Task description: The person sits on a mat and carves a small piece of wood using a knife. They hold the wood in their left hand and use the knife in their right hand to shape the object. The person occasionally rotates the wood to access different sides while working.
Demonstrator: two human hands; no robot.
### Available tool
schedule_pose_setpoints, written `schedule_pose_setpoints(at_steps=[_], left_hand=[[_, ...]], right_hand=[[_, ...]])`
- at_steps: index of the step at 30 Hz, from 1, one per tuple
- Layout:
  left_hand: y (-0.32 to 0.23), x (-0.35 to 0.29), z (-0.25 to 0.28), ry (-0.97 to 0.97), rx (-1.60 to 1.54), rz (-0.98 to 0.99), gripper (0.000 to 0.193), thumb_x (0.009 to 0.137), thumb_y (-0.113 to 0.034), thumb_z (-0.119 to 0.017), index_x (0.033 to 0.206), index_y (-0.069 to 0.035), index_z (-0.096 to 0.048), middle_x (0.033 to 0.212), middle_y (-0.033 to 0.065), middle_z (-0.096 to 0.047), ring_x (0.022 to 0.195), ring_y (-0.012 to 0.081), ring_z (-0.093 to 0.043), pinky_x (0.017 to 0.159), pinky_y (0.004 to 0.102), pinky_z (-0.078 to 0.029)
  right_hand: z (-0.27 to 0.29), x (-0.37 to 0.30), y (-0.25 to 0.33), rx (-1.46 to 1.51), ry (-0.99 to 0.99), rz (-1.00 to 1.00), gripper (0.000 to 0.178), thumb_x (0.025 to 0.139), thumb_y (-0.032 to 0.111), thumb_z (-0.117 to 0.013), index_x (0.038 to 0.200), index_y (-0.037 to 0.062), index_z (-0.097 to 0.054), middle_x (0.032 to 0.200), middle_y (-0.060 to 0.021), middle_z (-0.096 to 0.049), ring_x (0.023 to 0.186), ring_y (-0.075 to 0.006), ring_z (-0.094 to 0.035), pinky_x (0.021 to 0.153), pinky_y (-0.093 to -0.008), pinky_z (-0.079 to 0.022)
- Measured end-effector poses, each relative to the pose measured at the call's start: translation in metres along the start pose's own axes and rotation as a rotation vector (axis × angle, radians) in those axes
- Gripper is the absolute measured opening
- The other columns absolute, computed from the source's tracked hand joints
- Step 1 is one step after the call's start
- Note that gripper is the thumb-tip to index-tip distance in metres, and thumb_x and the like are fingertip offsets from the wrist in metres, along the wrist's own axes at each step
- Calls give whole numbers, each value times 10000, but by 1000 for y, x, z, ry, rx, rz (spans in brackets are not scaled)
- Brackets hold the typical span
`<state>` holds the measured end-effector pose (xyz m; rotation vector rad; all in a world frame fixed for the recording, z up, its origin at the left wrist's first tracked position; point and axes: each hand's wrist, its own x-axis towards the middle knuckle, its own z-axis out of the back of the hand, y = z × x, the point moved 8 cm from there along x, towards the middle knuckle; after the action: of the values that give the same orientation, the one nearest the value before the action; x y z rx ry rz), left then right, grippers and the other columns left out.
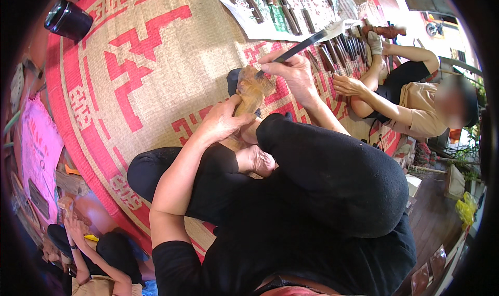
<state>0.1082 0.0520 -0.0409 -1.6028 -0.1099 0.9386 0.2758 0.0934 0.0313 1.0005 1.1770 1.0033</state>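
Note:
My left hand (pixel 224 120) is closed round the lower part of a brown wooden carving (pixel 249 92), which stands tilted above my crossed legs. Its upper end is knobbly and rough; the finer shape is hard to make out. In my right hand (pixel 293 72) is a long, slim dark tool (pixel 301 46), pinched between thumb and fingers. One end of the tool meets the top of the carving. The other points up and to the right, where a paler part shows; its exact kind cannot be made out. My bare foot (pixel 258 161) rests just below the carving.
A red-and-tan woven mat (pixel 156 62) lies under me. Many-handled hand tools (pixel 291 15) lie on a white sheet (pixel 260 28), with more tools (pixel 345 49) beside it. A black cylinder (pixel 68 20) stands far left. Other people sit right (pixel 416 103) and lower left (pixel 101 265).

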Motion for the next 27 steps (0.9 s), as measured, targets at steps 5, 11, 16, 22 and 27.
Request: schedule_pose_setpoints(at_steps=[5,11,16,22,27], left_hand=[[0,3,-1,2,28,8,640,765,-416,-670,1210,27,-546,1074,253,-640,1016,353,-635,868,400,-472],[-2,0,2,-27,19,-25,627,768,-415,-671,1185,38,-550,1043,250,-647,965,352,-651,833,394,-484],[6,-1,1,-40,22,-9,597,774,-419,-677,1156,26,-565,998,249,-654,926,367,-657,787,414,-493],[13,6,-6,-77,229,-75,576,807,-503,-678,1081,-10,-564,808,167,-671,696,237,-676,665,380,-516],[23,6,-4,21,104,58,687,814,-488,-664,1241,26,-507,917,233,-669,853,337,-677,774,399,-506]], right_hand=[[-8,0,-15,-172,12,-28,135,797,112,-696,883,8,-706,747,-37,-689,692,-90,-623,670,-251,-503],[9,4,-8,-86,-173,37,118,808,120,-682,833,5,-686,733,-32,-681,672,-75,-606,633,-237,-477],[-9,5,13,-66,-12,95,74,824,33,-678,890,5,-697,833,-62,-696,772,-120,-647,716,-264,-513],[-8,2,1,-655,-18,28,224,811,189,-719,909,-10,-688,822,-59,-679,781,-120,-624,742,-267,-489],[6,19,5,-134,-55,60,129,811,91,-695,890,-9,-676,814,-47,-664,802,-109,-624,765,-266,-489]])
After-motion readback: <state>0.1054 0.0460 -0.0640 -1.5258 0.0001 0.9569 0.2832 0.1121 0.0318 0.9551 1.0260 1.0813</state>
